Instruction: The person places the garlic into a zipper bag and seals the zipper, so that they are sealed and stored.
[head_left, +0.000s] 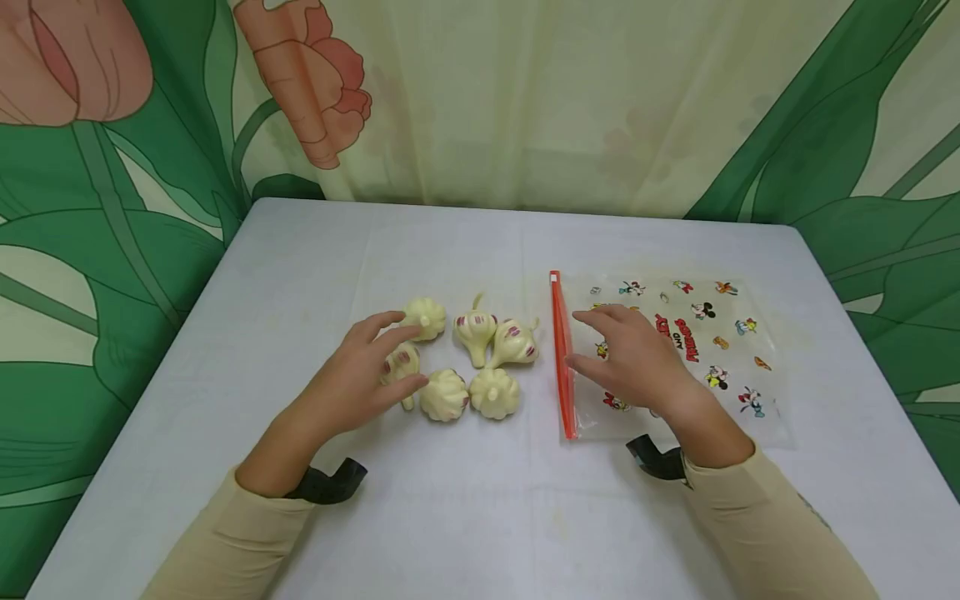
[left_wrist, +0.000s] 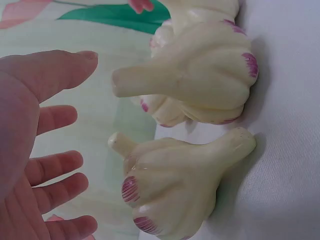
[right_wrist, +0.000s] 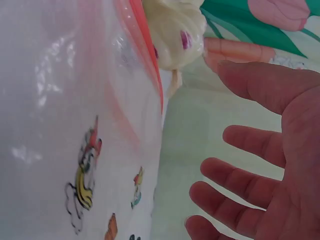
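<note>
Several glossy cream garlic bulbs with purple streaks lie in a loose group mid-table in the head view. My left hand (head_left: 367,375) hovers at the group's left side, fingers spread, over a garlic bulb (head_left: 402,362) partly hidden by it. In the left wrist view, a gap separates the thumb from the nearest garlic bulb (left_wrist: 200,75); another garlic bulb (left_wrist: 172,185) lies beside it. To the right lies a flat see-through zip bag (head_left: 731,333) with cartoon prints and a red zip strip (head_left: 561,358). Above it, my right hand (head_left: 637,358) is held with fingers apart, gripping nothing.
A white cloth covers the table (head_left: 465,500). Behind it hangs a curtain (head_left: 525,100) printed with large flowers and leaves. Black bands (head_left: 330,483) stick out below both wrists. The bag's zip edge lies just right of the garlic group.
</note>
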